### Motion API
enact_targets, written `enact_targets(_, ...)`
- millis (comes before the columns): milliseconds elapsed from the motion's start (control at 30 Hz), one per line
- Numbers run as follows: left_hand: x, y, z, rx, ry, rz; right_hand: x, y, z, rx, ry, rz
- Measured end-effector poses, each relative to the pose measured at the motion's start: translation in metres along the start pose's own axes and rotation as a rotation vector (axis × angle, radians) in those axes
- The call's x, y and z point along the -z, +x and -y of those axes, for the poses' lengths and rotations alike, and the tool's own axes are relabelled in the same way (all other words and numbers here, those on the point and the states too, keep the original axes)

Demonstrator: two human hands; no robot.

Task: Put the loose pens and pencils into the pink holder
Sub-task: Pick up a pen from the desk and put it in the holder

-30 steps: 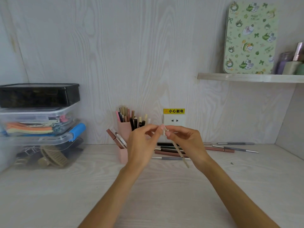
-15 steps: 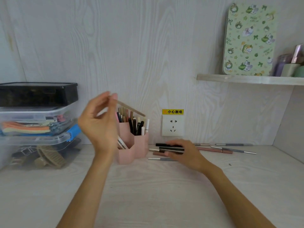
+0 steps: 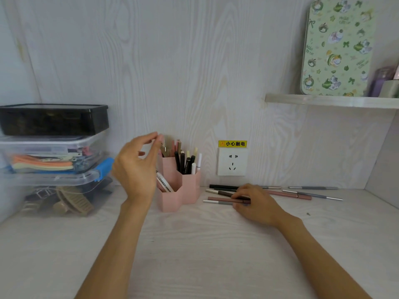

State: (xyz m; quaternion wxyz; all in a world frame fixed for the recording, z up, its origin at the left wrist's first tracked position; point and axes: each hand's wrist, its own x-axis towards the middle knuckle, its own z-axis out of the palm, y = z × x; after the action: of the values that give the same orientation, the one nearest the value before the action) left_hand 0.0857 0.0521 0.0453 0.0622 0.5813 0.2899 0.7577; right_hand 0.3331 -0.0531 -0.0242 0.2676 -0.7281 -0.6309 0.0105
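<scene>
Two stacked storage boxes (image 3: 54,147) far left on the desk (image 3: 194,255). My left hand (image 3: 136,167) is raised beside the pink holder (image 3: 177,186), thumb and fingertips pinching the top of a beige pencil (image 3: 164,145) standing in its back compartment. Holder sits mid-desk, full of pens. My right hand (image 3: 257,203) rests on the loose pens (image 3: 224,194) just right of it, fingers curled round a brown pencil (image 3: 226,199). More pens (image 3: 313,194) lie further right.

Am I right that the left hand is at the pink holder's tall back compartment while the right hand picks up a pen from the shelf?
Not quite. In the head view the right hand is on the loose pens lying on the desk, not on the shelf. The rest holds: the left hand is at the pink holder's tall back compartment.
</scene>
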Motion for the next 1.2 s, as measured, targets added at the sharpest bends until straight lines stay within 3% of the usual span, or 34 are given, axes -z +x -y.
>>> enact_targets(100, -0.005, -0.008, 0.015, -0.036, 0.287, 0.215, 0.005, 0.0, -0.004, -0.047, -0.034, 0.011)
enact_targets(200, -0.009, -0.014, 0.024, -0.081, 0.418, 0.399, 0.007, -0.001, -0.006, -0.074, -0.035, -0.013)
enact_targets(300, -0.011, -0.021, 0.016, -0.106, 0.425, 0.342, 0.008, 0.0, -0.004, -0.088, -0.023, -0.029)
enact_targets(367, -0.012, -0.029, 0.003, -0.16, 0.331, 0.248, 0.01, 0.0, -0.003, -0.094, -0.032, -0.034)
enact_targets(433, -0.015, -0.041, -0.011, -0.222, 0.243, 0.257, 0.011, 0.001, -0.002, -0.086, -0.027, -0.041)
enact_targets(533, -0.021, -0.059, -0.028, -0.151, 0.184, 0.425, 0.018, 0.002, 0.006, -0.097, 0.263, -0.119)
enact_targets(633, -0.029, -0.068, -0.035, 0.104, 0.098, 0.531, 0.029, 0.002, 0.024, -0.052, 0.623, -0.177)
enact_targets(800, -0.034, -0.068, -0.04, 0.277, -0.36, 0.435, 0.024, 0.001, 0.049, 0.024, 0.77, -0.13)
enact_targets(900, -0.029, -0.056, -0.045, 0.233, -0.437, 0.347, 0.021, 0.002, 0.054, 0.022, 0.774, -0.127)
enact_targets(967, -0.022, -0.041, -0.042, 0.145, -0.356, 0.187, 0.017, 0.002, 0.047, 0.005, 0.645, -0.082)
enact_targets(1033, -0.011, -0.026, -0.033, 0.065, -0.192, 0.067, 0.01, 0.0, 0.034, -0.029, 0.358, 0.001)
enact_targets(1100, -0.002, -0.02, -0.024, 0.031, -0.037, 0.046, 0.002, 0.0, 0.02, -0.048, 0.075, 0.075)
enact_targets(1200, 0.002, -0.02, -0.016, -0.056, 0.064, 0.064, 0.002, 0.0, 0.007, -0.098, 0.076, 0.07)
